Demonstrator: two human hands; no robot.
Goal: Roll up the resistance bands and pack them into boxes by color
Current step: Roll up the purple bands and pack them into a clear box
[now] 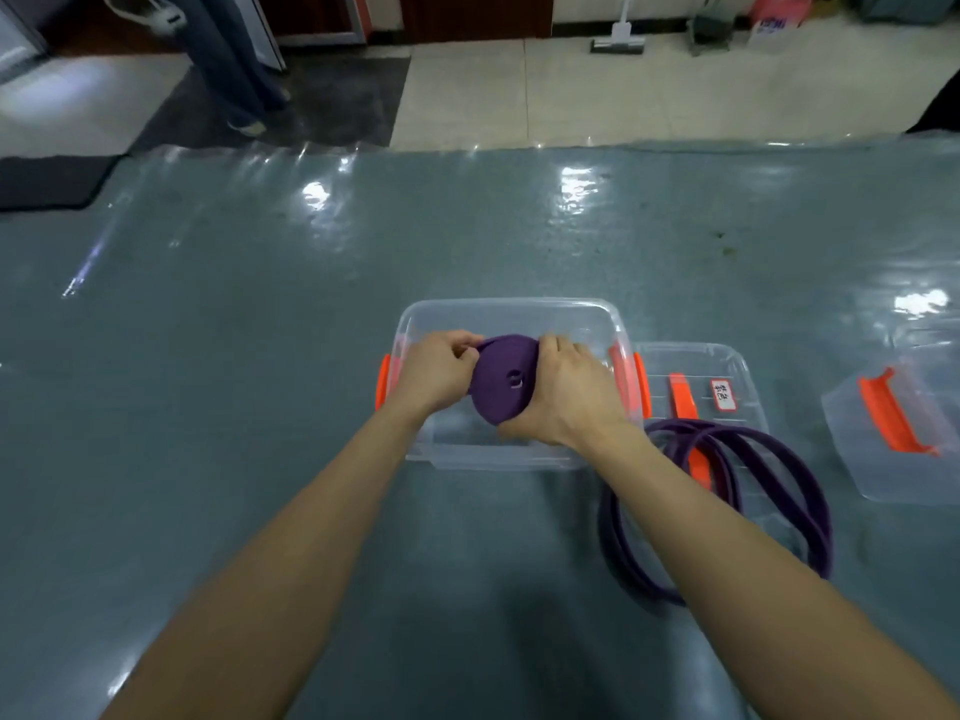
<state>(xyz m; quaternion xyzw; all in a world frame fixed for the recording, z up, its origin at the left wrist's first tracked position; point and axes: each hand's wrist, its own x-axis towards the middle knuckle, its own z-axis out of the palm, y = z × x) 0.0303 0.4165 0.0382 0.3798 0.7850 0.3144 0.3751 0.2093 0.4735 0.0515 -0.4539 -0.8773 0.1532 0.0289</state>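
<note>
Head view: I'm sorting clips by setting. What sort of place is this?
Likely a workroom or shop: a large table under clear plastic sheeting, tiled floor beyond, a mop by the far wall.

Clear box (pixel 493 457): one, fitted with two orange latches. Clear lids with orange handles: two, a labelled lid (pixel 727 366) and a far lid (pixel 883 459). Rolled purple band (pixel 501 387): one. Loose purple band (pixel 613 537): loops overlap, number undetermined.

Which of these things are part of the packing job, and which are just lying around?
Job: rolled purple band, gripped by left hand and right hand over the clear box; loose purple band lying partly on the labelled lid.
Lying about: mop; black mat; pink bag.
</note>
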